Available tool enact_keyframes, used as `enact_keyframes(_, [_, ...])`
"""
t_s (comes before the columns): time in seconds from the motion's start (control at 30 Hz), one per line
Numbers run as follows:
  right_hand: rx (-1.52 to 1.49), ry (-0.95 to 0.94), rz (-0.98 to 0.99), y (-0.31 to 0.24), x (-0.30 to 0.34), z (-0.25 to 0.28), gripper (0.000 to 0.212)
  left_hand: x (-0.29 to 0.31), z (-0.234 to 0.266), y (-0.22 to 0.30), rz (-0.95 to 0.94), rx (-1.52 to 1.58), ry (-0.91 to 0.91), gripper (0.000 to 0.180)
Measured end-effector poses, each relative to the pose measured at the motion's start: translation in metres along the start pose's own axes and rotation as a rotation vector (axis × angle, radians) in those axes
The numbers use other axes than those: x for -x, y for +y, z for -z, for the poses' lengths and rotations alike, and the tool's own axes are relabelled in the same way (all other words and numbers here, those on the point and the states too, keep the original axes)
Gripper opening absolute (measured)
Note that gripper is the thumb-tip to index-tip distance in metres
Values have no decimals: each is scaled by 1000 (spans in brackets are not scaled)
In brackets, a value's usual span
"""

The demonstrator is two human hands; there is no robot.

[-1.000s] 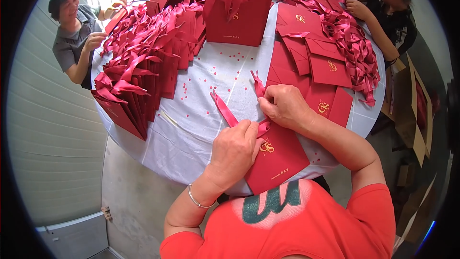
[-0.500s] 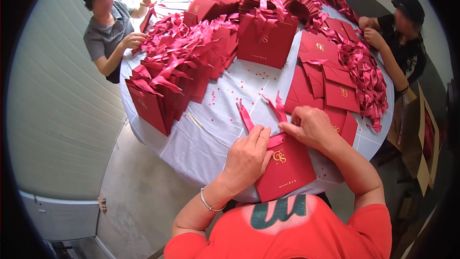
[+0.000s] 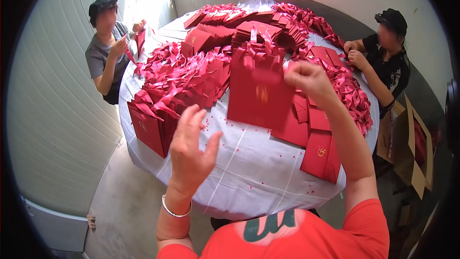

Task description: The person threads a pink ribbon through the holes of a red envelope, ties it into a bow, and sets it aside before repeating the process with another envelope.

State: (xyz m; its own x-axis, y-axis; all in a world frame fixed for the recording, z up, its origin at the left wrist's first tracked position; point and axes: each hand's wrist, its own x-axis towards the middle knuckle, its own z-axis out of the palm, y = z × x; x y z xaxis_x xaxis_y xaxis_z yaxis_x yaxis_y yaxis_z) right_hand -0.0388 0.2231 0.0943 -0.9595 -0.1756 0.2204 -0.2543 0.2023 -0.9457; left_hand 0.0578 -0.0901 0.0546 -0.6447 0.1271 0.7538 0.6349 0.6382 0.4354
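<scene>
1. Red paper gift bag (image 3: 258, 98) hangs in the air above the round table (image 3: 249, 172), blurred, held up by the right hand (image 3: 309, 79).
2. Right hand fingers curled, pinching the bag's top edge near its ribbon handles.
3. Left hand (image 3: 191, 151) raised, palm open, fingers spread, just beside the bag, touching nothing.
4. Flat red bags (image 3: 318, 156) lie under the right forearm; finished bags with ribbons (image 3: 177, 84) piled to the left.
5. Two other people sit at the table's far sides.
</scene>
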Motion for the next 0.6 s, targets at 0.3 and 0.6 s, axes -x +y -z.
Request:
enact_keyframes(0.3, [267, 362, 202, 102, -108, -15, 22, -30, -106, -68, 204, 21, -495, 47])
enact_keyframes(0.6, [339, 386, 256, 100, -70, -8, 30, -62, -189, -63, 288, -377, -541, 64])
